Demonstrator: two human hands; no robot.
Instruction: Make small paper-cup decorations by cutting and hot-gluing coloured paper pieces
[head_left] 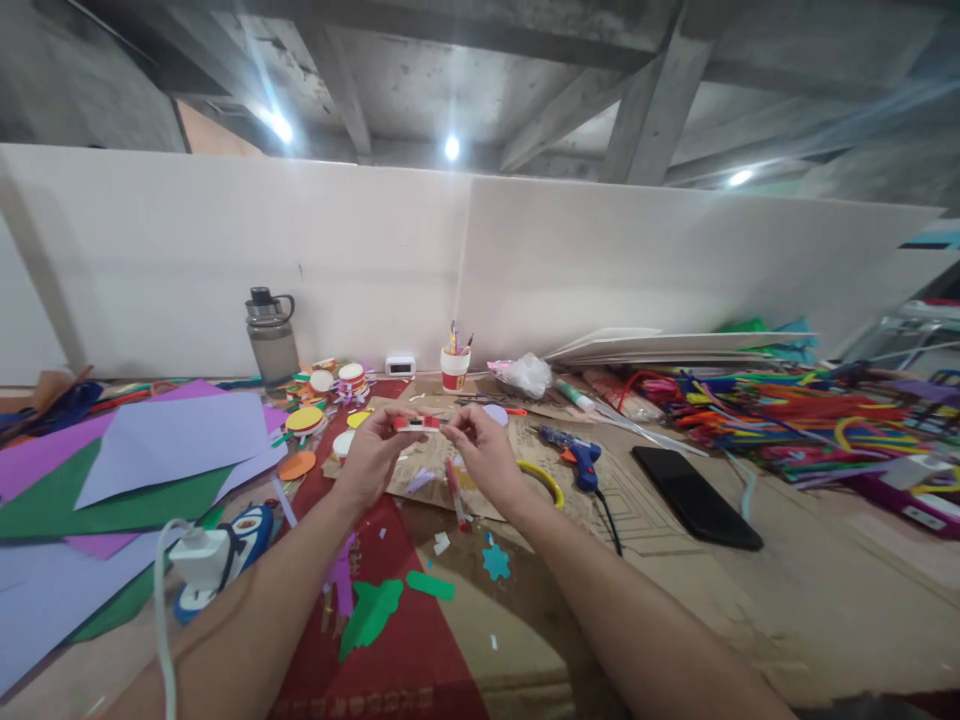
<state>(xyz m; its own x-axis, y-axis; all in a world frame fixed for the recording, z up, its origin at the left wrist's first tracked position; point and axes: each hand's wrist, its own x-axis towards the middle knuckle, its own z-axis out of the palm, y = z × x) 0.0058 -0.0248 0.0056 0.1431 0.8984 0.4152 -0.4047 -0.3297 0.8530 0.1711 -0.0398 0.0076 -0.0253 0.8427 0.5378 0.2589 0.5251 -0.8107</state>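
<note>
Both my hands are raised together over the middle of the table. Between them is a small red and white piece (417, 424) with a dark slot in its side. My left hand (371, 450) is closed in a pinch on the left end of the piece. At the other end are the pinched fingers of my right hand (480, 450); whether they also hold something thin is too small to tell. A red pen-like stick (456, 495) and a yellow tape roll (551, 480) lie by my right wrist. Yellow-topped little drums (305, 420) stand left of my hands.
A blue glue gun (577, 455) and a black phone (694, 497) lie at right, with colourful pipe cleaners (832, 410) beyond. Paper sheets (176, 440) and a power strip (251, 535) with a white cable are left. A bottle (271, 345) and a pen cup (454, 370) stand behind.
</note>
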